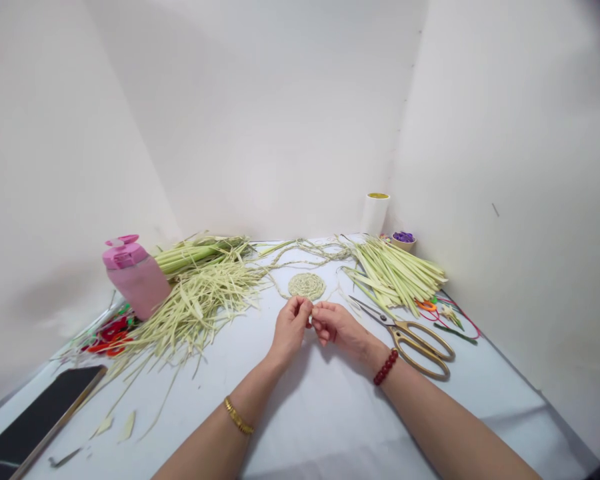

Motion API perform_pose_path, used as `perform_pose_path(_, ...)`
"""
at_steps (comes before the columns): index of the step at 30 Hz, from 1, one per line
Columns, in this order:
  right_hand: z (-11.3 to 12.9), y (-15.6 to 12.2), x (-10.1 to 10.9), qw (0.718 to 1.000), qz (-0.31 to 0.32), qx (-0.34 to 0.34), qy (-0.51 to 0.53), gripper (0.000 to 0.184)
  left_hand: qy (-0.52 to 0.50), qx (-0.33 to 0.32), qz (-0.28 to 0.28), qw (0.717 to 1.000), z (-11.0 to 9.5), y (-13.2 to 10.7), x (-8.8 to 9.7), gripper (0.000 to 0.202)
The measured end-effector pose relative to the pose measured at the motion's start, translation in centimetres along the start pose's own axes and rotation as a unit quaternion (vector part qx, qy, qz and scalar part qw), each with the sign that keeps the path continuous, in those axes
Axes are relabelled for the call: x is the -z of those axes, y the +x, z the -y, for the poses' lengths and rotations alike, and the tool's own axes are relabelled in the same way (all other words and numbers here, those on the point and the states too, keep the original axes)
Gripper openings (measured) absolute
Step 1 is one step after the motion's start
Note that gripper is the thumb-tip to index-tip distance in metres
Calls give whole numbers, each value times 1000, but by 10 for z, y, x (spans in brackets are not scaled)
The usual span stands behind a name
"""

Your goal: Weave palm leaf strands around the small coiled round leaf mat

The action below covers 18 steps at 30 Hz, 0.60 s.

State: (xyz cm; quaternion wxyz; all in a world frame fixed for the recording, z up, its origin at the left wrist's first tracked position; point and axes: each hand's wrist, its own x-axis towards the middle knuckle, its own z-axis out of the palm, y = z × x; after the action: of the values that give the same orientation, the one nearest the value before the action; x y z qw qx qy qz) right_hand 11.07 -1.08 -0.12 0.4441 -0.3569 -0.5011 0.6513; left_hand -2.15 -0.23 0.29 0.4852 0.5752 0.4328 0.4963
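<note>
Head view, looking down on a white table [480, 407] boxed in by pale walls [260, 120]. A large heap of shredded green palm strips [195, 310] spreads across the left, and a neater bundle of cut strips [395, 273] lies at the back right. A pink flip-top bottle [136, 277] stands at the left, and gold-handled scissors [420, 347] lie just beside the right hand [339, 328]. The left hand [290, 327] meets it at the centre, the fingers of both closed and pinching a thin pale strand [309, 315], too small to see clearly. Just ahead, not touching them, sits a flat coiled palm disc [307, 287], its long braid [300, 250] trailing towards the back.
</note>
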Motion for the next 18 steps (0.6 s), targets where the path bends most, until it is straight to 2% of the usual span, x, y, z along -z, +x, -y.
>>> perform_pose_path(2, 3, -1, 2, 1000, 3, -3, -31, 15, 6, -2, 6, 1000, 2, 2, 1, 26)
perform_pose_path(4, 4, -2, 2, 988, -55, 56, -132, 12, 13, -1, 5, 1000, 5, 3, 1, 26)
perform_pose_path(5, 4, -2, 2, 969, -94, 113, -200, 11, 13, 5, 2, 1000, 6, 4, 1, 27)
perform_pose_path(7, 3, -2, 0, 904, -154, 240, -319, 11, 0, 25, 3, 1000, 7, 4, 0, 28)
perform_pose_path(8, 2, -3, -1, 874, -168, 282, -358, 12, -8, 36, 7, 999, 8, 4, 0, 29)
perform_pose_path(9, 0, -3, -3, 859, -171, 299, -380, 12, -16, 42, 12, 999, 7, 3, -1, 30)
perform_pose_path(10, -1, -3, -3, 858, -174, 292, -384, 12, -21, 44, 16, 999, 7, 3, -1, 30)
perform_pose_path(12, -2, -2, -5, 891, -180, 236, -343, 11, -16, 37, 13, 999, 6, 2, -1, 29)
perform_pose_path(15, -1, -1, -5, 962, -156, 142, -175, 10, 5, 23, 3, 1000, 3, 2, -1, 27)
perform_pose_path(18, 3, -3, -6, 989, -110, 101, 6, 16, 8, 22, 6, 1000, 2, 2, -1, 26)
